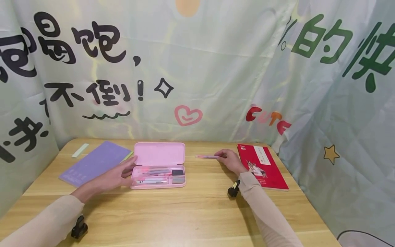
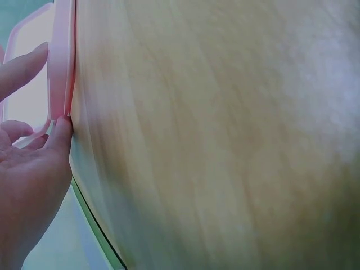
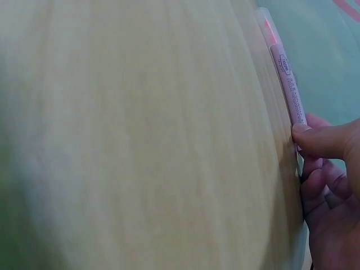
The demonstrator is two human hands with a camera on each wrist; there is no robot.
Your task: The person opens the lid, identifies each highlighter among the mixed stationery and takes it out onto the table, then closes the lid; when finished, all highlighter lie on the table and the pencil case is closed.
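A pink pencil case lies with its lid up at the middle of the table. Several pens and a dark block are inside it. My left hand holds the left end of the case, and the left wrist view shows its fingertips against the pink wall. Off to the right, my right hand pinches one end of a pink pen between thumb and fingers. In the right wrist view the pen has a clear cap and small print; its gripped end is hidden.
A purple booklet lies left of the case, partly under my left arm, with a pale green strip behind it. A red booklet lies to the right, beside my right wrist. A printed curtain hangs behind the wooden table.
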